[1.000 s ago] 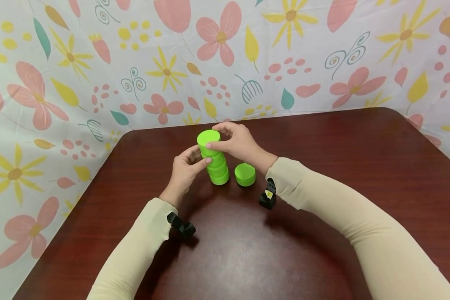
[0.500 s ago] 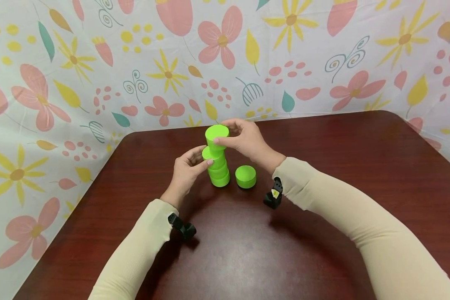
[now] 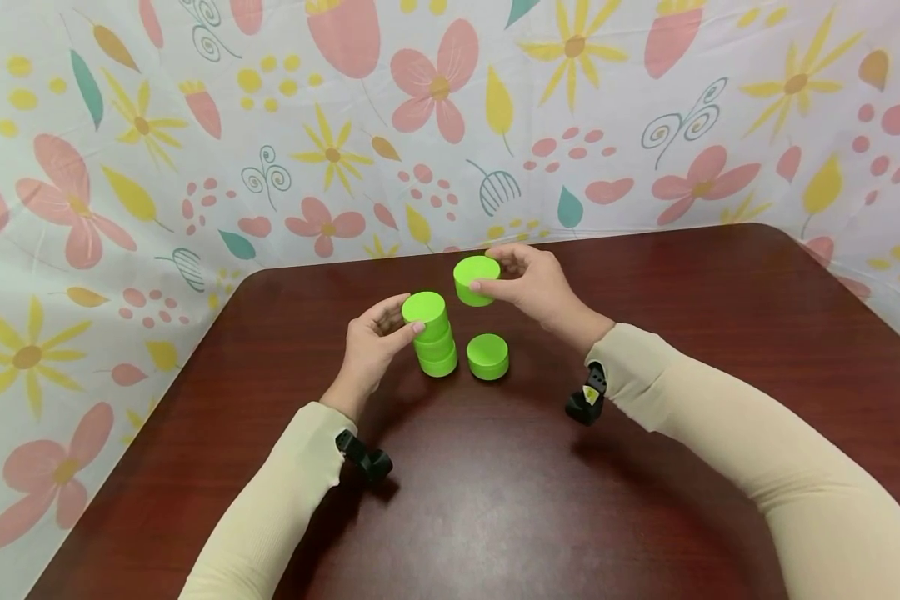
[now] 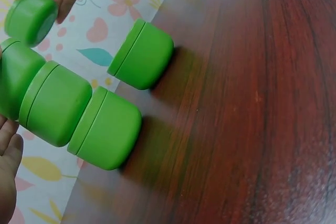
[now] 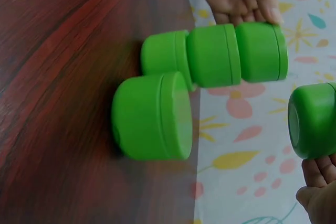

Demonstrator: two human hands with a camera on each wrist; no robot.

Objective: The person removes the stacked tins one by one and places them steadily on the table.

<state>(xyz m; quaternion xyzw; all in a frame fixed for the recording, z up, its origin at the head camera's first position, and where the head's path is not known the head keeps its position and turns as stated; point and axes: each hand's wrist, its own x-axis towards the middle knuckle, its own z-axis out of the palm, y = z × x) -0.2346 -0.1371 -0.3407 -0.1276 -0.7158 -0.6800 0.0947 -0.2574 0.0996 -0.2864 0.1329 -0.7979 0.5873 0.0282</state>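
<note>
Three green lidded jars stand in a stack (image 3: 435, 348), one on another, on the dark wood table (image 3: 495, 492). My left hand (image 3: 367, 346) steadies the top jar (image 5: 260, 52), thumb in front and fingers behind. Up and to the right of the stack, my right hand (image 3: 540, 290) grips another green jar (image 3: 476, 285) between thumb and fingers, its base raised off everything. A single green jar (image 3: 487, 360) stands on the table just right of the stack. In the left wrist view this lone jar (image 4: 142, 55) sits apart from the stack.
Behind the table's far edge hangs a white cloth (image 3: 450, 150) printed with flowers and leaves. Black camera straps circle the left wrist (image 3: 363, 457) and the right wrist (image 3: 587, 396), below the sleeves' cuffs.
My right hand has lifted the top jar off the stack and carried it to the right. The stack is shorter by one jar. My left hand has stayed at the stack.
</note>
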